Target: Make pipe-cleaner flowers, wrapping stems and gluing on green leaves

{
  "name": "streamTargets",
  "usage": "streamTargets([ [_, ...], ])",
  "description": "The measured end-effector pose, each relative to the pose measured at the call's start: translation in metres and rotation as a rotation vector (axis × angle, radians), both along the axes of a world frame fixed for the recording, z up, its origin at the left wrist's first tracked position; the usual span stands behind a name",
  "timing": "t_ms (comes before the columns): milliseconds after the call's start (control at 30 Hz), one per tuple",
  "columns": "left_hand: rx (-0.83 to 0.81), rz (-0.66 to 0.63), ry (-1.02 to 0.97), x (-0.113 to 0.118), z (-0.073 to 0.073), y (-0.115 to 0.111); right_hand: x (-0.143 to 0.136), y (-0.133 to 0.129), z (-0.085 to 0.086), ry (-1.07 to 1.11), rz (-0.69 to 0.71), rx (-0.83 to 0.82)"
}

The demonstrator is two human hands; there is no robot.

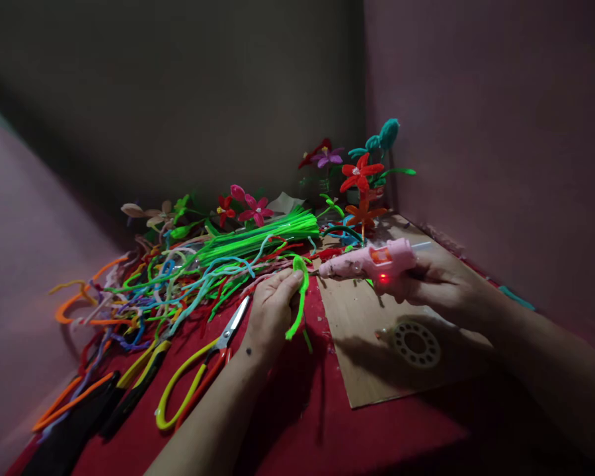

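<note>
My left hand pinches a bright green pipe cleaner, which is looped at the top and hangs down past the fingertips. In my right hand is a pink hot glue gun, its small light glowing red and a glue stick poking out of its back. The gun's nozzle points left, close beside the green pipe cleaner; whether the two touch I cannot tell. Below my left wrist on the left lie scissors with yellow and red handles, their blades pointing away from me.
A wooden board with a round holed disc lies under my right hand. A bundle of green pipe cleaners and loose coloured ones spread at left, near yellow-and-black pliers. Pipe-cleaner flowers stand by the walls.
</note>
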State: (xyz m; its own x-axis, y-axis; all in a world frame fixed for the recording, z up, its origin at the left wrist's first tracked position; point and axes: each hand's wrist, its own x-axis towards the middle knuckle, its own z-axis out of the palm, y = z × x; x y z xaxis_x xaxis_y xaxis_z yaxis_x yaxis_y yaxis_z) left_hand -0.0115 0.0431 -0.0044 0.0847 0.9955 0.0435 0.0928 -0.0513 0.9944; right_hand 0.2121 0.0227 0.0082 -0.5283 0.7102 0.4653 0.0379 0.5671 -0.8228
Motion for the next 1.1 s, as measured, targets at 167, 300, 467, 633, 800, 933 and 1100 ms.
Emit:
streamTargets([
  [167,0.0,0.02,0.046,0.0008,0.002,-0.0013,0.0014,-0.0026,0.0003,-0.005,-0.034,0.011],
  [300,-0.006,0.022,0.052,0.001,0.0024,-0.0017,0.0023,-0.0024,-0.0016,0.002,-0.041,0.061],
  [467,-0.002,0.017,0.042,0.0005,0.0011,0.0,0.0024,-0.0017,-0.0021,0.017,-0.03,0.069],
  [633,-0.003,0.015,0.05,0.0009,0.0022,0.0,0.0026,-0.002,0.0,0.003,0.018,0.057],
  [800,0.006,0.009,0.048,0.0004,0.0027,-0.0002,0.0019,-0.0018,0.003,-0.006,0.011,0.056],
  [933,0.004,0.001,0.029,-0.0002,0.0017,0.0007,0.0016,-0.0025,0.0037,-0.035,0.027,0.028],
  [1100,-0.003,0.006,0.033,0.0002,0.0011,0.0012,0.0003,-0.0037,0.0041,-0.018,0.031,0.014],
])
